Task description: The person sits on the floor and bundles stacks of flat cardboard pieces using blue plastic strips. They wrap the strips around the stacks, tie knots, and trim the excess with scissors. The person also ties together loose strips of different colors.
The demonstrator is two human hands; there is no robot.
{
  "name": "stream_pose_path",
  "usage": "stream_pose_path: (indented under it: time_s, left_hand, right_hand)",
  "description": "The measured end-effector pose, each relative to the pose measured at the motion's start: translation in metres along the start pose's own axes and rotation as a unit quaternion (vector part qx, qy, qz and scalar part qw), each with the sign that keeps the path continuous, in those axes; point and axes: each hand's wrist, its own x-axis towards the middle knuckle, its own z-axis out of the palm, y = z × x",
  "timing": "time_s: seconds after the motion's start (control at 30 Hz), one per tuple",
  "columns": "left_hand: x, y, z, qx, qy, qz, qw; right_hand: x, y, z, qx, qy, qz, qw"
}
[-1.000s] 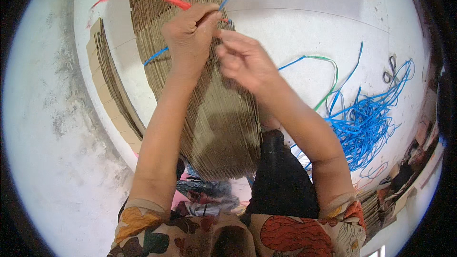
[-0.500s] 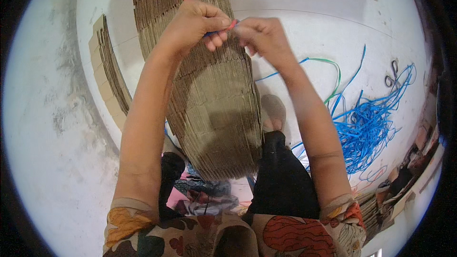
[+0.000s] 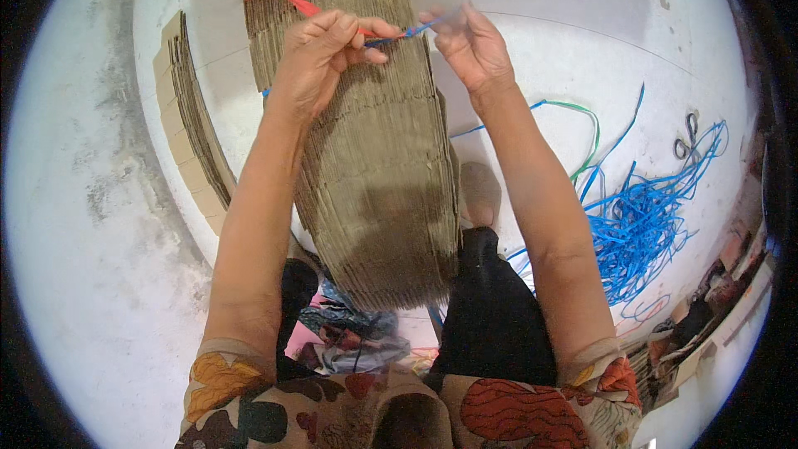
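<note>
Above a long stack of folded brown cardboard (image 3: 378, 175), my left hand (image 3: 317, 58) is closed on a red strap (image 3: 291, 0) and a blue strap. The red strap's loose end trails out to the left over the cardboard. Between my hands the two colours meet in what looks like a knot, and the blue strap (image 3: 422, 27) runs on toward my right hand. My right hand (image 3: 478, 51) has the blue end between thumb and fingertips, slightly smeared by motion. Both hands are over the upper part of the stack.
A tangle of blue straps (image 3: 636, 233) lies on the floor at the right, with black-handled scissors (image 3: 687, 137) beyond it. A green strap (image 3: 594, 129) curves nearby. Another, smaller cardboard stack (image 3: 195, 108) lies at the left. Crumpled cloth (image 3: 357, 337) lies near my feet.
My hands have drawn apart; the right moved slightly right and up with the blue strap's end. The joint between red and blue now shows in the gap.
</note>
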Motion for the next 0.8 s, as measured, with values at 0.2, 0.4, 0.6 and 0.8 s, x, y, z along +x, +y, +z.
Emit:
stream_pose_path:
  time_s: [0.2, 0.4, 0.6, 0.8]
  left_hand:
    - [0.018, -0.007, -0.003, -0.044, 0.012, -0.063, 0.997]
    - [0.014, -0.010, -0.028, 0.116, 0.013, -0.054, 0.992]
    - [0.010, -0.023, -0.021, 0.098, 0.081, 0.002, 0.992]
    - [0.012, -0.025, -0.020, 0.130, 0.061, 0.021, 0.989]
  right_hand:
    - [0.017, -0.007, 0.012, -0.067, -0.049, 0.080, 0.993]
    - [0.029, -0.013, 0.019, -0.240, 0.000, 0.111, 0.964]
    - [0.016, -0.017, -0.001, -0.130, -0.052, 0.049, 0.989]
    - [-0.022, -0.015, -0.068, -0.640, 0.038, -0.112, 0.759]
